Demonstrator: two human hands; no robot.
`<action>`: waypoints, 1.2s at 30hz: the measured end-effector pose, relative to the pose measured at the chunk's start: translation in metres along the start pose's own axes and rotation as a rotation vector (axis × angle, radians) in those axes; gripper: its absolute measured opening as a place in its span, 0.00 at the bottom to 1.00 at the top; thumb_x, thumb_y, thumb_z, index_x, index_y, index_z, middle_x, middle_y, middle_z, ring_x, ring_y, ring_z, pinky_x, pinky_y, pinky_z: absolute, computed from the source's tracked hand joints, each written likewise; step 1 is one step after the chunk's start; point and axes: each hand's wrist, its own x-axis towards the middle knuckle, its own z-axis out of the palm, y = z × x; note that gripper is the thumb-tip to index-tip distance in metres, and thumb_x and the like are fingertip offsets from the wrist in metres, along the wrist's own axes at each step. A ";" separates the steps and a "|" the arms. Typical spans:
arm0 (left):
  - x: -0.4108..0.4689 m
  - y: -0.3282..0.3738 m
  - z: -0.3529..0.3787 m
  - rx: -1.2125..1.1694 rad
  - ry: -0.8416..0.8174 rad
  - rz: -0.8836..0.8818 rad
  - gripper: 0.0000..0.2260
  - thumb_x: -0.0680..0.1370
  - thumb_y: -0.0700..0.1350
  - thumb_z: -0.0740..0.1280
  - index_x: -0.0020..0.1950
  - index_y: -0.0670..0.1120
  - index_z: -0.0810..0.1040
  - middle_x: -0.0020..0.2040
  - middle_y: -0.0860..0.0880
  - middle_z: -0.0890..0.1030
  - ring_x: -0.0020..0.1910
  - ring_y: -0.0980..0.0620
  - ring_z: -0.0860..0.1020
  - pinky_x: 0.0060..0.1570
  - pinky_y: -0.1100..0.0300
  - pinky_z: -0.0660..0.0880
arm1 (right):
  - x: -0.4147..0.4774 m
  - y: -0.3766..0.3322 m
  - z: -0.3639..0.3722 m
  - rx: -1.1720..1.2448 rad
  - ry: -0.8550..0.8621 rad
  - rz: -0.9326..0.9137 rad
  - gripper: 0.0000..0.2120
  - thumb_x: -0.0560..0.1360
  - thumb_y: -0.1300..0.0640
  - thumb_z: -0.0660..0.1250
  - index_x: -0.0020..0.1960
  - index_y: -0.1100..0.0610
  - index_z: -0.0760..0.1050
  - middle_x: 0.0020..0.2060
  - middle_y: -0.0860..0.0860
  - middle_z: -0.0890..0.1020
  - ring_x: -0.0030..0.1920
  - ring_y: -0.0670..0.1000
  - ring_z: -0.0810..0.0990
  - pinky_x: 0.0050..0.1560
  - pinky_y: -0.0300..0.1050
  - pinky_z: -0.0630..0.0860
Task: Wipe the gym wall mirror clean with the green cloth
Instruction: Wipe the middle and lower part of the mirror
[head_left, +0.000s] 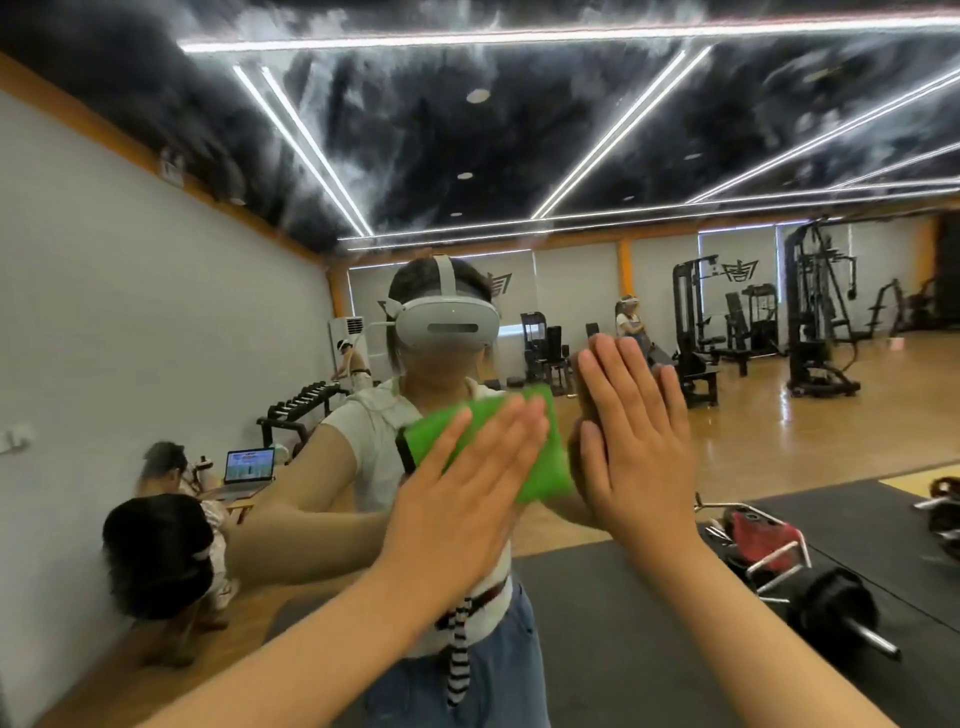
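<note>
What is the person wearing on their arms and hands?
Nothing: the left hand and right hand show no gloves, rings or watch, and no sleeves are in view. The mirror reflects a short-sleeved white top.

High above the left hand (457, 499) and the right hand (634, 441), a dark, cloud-patterned ceiling (415, 145) is crossed by white light strips (311, 150). Left of the left hand, a white wall (156, 270) with an orange top band runs back past a laptop (249, 465) and a dumbbell rack (304, 405). Right of the right hand, black weight machines (815, 312) stand on a glossy wooden floor (779, 431). Below it, a barbell (841, 608) lies on black mats (623, 649).
</note>
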 end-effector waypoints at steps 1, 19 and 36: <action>0.009 -0.004 -0.003 -0.020 0.010 -0.082 0.32 0.81 0.51 0.51 0.81 0.40 0.45 0.82 0.45 0.48 0.80 0.48 0.47 0.79 0.48 0.41 | 0.000 -0.001 0.000 -0.003 -0.002 0.004 0.26 0.81 0.55 0.53 0.78 0.58 0.63 0.78 0.52 0.62 0.80 0.51 0.56 0.78 0.58 0.53; -0.013 0.037 0.007 -0.059 -0.036 -0.102 0.30 0.84 0.57 0.47 0.81 0.41 0.50 0.82 0.44 0.49 0.80 0.45 0.51 0.78 0.46 0.46 | 0.006 0.010 -0.029 0.080 -0.193 -0.078 0.25 0.82 0.55 0.53 0.78 0.56 0.63 0.79 0.52 0.61 0.80 0.49 0.54 0.79 0.53 0.49; 0.032 0.092 0.013 0.022 -0.097 0.309 0.30 0.80 0.50 0.54 0.81 0.44 0.51 0.81 0.48 0.53 0.81 0.46 0.45 0.79 0.46 0.43 | 0.008 0.115 -0.037 -0.054 -0.120 -0.190 0.25 0.84 0.52 0.47 0.80 0.56 0.56 0.79 0.52 0.59 0.80 0.52 0.55 0.79 0.57 0.50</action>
